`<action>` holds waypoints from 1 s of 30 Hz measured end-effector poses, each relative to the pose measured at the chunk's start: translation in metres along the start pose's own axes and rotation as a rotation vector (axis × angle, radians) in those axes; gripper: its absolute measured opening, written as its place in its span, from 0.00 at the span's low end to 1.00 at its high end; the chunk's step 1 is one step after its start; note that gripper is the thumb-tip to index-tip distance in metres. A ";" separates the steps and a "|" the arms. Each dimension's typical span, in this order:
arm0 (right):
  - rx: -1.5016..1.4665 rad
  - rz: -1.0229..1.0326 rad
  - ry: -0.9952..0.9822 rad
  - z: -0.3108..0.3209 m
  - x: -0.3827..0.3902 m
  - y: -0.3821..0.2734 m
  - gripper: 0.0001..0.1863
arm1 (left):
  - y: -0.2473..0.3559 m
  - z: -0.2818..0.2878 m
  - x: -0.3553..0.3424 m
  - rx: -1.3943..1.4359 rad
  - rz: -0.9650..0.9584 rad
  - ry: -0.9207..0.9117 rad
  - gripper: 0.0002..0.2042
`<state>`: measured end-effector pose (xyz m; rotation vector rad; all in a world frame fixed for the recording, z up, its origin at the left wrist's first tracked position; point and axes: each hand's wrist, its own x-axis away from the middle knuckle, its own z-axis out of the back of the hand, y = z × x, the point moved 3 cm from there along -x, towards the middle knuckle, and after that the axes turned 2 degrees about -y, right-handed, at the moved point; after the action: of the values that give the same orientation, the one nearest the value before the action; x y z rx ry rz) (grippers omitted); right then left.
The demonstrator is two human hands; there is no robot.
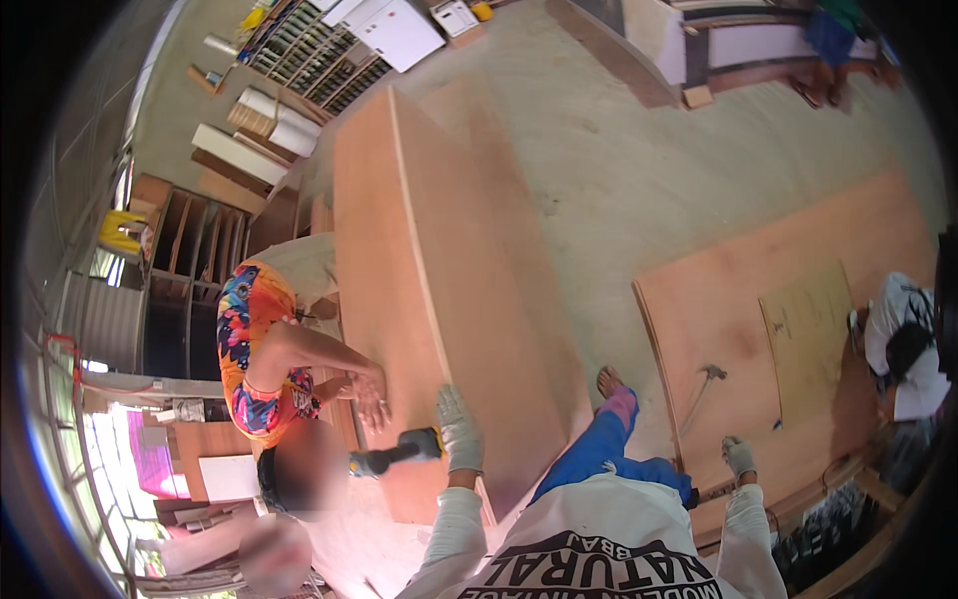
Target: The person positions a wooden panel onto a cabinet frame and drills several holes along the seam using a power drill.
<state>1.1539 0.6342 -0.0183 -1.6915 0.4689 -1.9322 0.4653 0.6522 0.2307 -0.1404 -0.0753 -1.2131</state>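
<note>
My left hand [459,431], in a pale work glove, lies with its fingers stretched along the top edge of a large wooden cabinet-like piece [389,299]. Just left of it, a yellow and dark cordless drill [401,451] is against the panel, beside a co-worker in a bright patterned shirt [261,329]. That person's hand [369,396] rests on the panel; who grips the drill is unclear. My right hand [738,456], also gloved, is held over a flat wooden sheet with its fingers curled in. Whatever it may hold is hidden. A hammer [707,384] lies on the sheet nearby.
The wide wooden sheet [718,290] on the right carries a brown cardboard-like piece [810,334]. Another person in white [898,334] crouches at its far right. Shelving [190,280] and stacked boards [239,155] stand at the left. A further person [830,45] stands at top right.
</note>
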 end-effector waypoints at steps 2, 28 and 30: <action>0.078 0.033 -0.014 -0.032 -0.036 -0.047 0.15 | -0.008 -0.008 -0.043 0.019 0.044 0.057 0.36; 0.070 -0.269 -0.041 -0.147 -0.286 -0.488 0.14 | -0.097 0.053 -0.658 0.102 0.201 0.104 0.36; 0.072 -0.281 0.001 -0.160 -0.312 -0.549 0.14 | -0.107 0.058 -0.687 0.066 0.275 0.054 0.34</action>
<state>0.9351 1.2467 0.0223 -1.7869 0.1649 -2.1172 0.1261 1.2609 0.2041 -0.0571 -0.0469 -0.9379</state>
